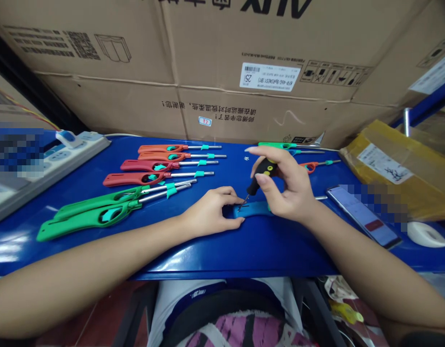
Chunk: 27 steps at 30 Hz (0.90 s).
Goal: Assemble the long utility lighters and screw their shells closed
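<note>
A blue gas lighter point(256, 208) lies flat on the blue tabletop, its handle end toward the left. My left hand point(215, 212) grips that end between thumb and fingers. In my right hand point(289, 185) is a small black and yellow screwdriver point(260, 177), held tilted between thumb and fingers. Its tip meets the handle of the blue lighter near my left fingertips. The palm of my right hand hides the lighter's middle, and a bit of metal tube point(320, 197) shows beyond it.
Several red and orange lighters point(146, 165) and two green lighters point(88, 215) lie at left. More lighters point(276, 144) lie behind my right hand. At right are a phone point(363, 217), a white mouse-like object point(426, 234) and a yellow package point(399, 168). A power strip point(59, 156) stands left; a cardboard box point(211, 72) walls the back.
</note>
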Tool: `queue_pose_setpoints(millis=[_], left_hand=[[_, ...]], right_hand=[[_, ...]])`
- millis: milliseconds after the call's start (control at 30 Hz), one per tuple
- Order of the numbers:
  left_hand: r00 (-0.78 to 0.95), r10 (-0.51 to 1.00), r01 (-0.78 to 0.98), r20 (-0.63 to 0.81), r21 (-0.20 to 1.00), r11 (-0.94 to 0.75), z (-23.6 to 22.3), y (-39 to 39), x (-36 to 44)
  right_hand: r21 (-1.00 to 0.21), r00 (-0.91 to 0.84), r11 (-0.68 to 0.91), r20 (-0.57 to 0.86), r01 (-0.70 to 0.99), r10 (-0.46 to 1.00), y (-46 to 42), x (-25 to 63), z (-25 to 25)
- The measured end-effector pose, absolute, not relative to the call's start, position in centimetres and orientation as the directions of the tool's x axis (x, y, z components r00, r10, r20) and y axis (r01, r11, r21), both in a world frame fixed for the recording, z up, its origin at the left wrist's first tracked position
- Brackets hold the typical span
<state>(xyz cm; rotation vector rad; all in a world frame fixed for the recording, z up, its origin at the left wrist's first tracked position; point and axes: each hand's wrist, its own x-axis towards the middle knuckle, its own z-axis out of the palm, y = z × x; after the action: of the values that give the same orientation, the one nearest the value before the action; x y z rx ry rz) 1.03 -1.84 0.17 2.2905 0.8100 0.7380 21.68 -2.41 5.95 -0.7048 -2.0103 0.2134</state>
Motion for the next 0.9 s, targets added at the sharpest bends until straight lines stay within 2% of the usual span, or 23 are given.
queue_pose_setpoints(millis=[100, 233, 300, 467, 533, 667, 800, 900], left_hand=[[0.66, 0.689, 0.355, 0.3, 0.684, -0.637, 0.13, -1.83, 1.04], [0.674, 0.683, 0.354, 0.282, 0.688, -0.634, 0.19, -1.81, 1.06], [0.674, 0.683, 0.356, 0.282, 0.685, -0.635, 0.19, -1.81, 1.07], [0.659, 0.69, 0.356, 0.301, 0.683, -0.638, 0.1, -1.82, 1.05], [0.663, 0.687, 0.352, 0.298, 0.686, -0.637, 0.14, -1.81, 1.04], [0.668, 0.69, 0.359, 0.28, 0.69, -0.628, 0.1, -1.77, 1.03], [0.655, 0.686, 0.353, 0.317, 0.675, -0.648, -0.23, -1.66, 1.05], [0.657, 0.682, 0.346, 0.32, 0.676, -0.651, -0.23, -1.64, 1.1]], right_hand=[[-0.348, -0.311, 0.822, 0.802, 0.451, 0.51, -2.23, 21.57, 5.85], [-0.496, -0.369, 0.777, 0.689, 0.388, 0.623, -2.3, 21.85, 5.8], [-0.519, -0.388, 0.769, 0.665, 0.373, 0.638, -2.31, 21.87, 5.75], [-0.266, -0.322, 0.825, 0.826, 0.499, 0.462, -2.25, 21.78, 5.71], [-0.295, -0.35, 0.829, 0.801, 0.476, 0.486, -2.28, 21.84, 5.77], [-0.457, -0.426, 0.809, 0.69, 0.369, 0.585, -2.18, 21.79, 5.57], [-0.341, -0.301, 0.828, 0.813, 0.446, 0.497, -1.95, 21.59, 5.2], [-0.308, -0.328, 0.841, 0.817, 0.445, 0.474, -2.06, 21.65, 5.31]])
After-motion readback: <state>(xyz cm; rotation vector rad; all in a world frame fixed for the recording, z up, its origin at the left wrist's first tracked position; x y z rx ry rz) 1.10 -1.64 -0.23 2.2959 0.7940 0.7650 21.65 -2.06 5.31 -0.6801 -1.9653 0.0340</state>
